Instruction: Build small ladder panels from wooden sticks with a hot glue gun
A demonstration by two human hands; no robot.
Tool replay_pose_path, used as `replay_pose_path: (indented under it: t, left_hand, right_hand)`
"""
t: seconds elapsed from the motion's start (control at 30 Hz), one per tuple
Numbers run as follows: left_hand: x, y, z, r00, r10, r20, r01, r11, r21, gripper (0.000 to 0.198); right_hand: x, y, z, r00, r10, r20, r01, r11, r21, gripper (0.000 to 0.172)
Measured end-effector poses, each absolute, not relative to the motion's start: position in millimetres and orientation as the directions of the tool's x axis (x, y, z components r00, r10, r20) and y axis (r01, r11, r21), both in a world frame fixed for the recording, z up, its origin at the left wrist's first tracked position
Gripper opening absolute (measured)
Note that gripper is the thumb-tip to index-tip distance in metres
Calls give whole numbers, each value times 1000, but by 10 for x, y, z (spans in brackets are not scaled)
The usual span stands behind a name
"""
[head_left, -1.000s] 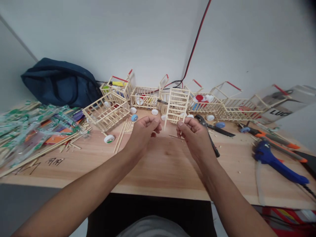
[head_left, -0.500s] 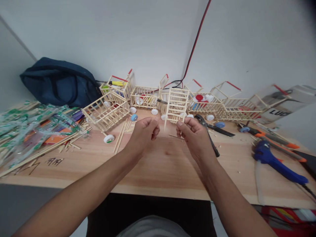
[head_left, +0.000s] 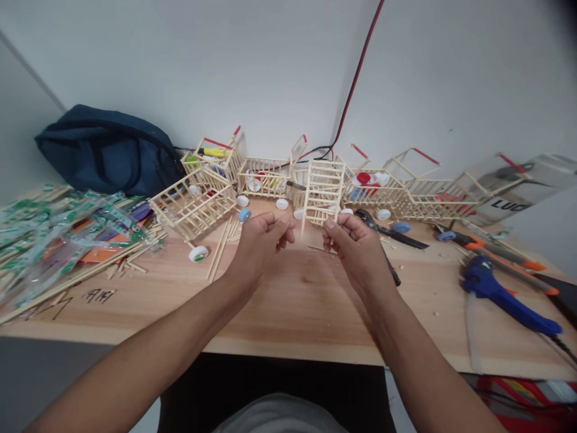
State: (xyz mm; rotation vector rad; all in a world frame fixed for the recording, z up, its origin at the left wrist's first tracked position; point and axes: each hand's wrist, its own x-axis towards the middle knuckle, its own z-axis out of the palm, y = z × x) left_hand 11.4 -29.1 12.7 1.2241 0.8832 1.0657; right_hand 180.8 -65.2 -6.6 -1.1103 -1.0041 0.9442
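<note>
My right hand (head_left: pixel 358 246) pinches the lower right corner of a ladder-like frame of thin wooden sticks (head_left: pixel 323 187), held upright above the table. To the left of that frame, my left hand (head_left: pixel 261 243) has its thumb and fingers pressed together. Whatever they hold, if anything, is hidden or too small to tell. Behind the hands stand several small stick-built carts with bottle-cap wheels, among them a tilted cart (head_left: pixel 193 207) at left, a middle cart (head_left: pixel 265 178) and a cart with caps inside (head_left: pixel 376 191).
A blue glue gun (head_left: pixel 509 300) lies at right, near orange-handled tools (head_left: pixel 509 255). Black-handled pliers (head_left: pixel 401 237) rest behind my right hand. At left are plastic wrappers (head_left: pixel 67 240), loose sticks (head_left: pixel 219 251) and a dark blue bag (head_left: pixel 112 150) against the wall.
My left hand has shifted very slightly, its fingertips a little nearer the frame. The right hand and the stick frame are almost unmoved.
</note>
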Motion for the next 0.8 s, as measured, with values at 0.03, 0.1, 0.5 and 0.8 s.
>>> replay_pose_path:
  t: [0.03, 0.1, 0.5, 0.8]
  left_hand:
    - [116, -298, 132, 281, 960, 23, -160, 24, 987, 25]
    - [119, -304, 141, 277, 961, -10, -175, 61, 983, 27]
    - [120, -279, 153, 284, 958, -52, -222, 118, 968, 38]
    - [90, -200, 121, 214, 977, 10, -146, 21, 989, 15]
  right_hand:
    - [1806, -654, -63, 272, 950, 153, -96, 185, -978, 23]
    - [1806, -656, -58, 261, 953, 157, -97, 187, -978, 23]
    - [1807, -659, -56, 261, 954, 148, -124, 185, -975, 23]
    - [1834, -658, -47, 265, 950, 162, -125, 200, -972, 25]
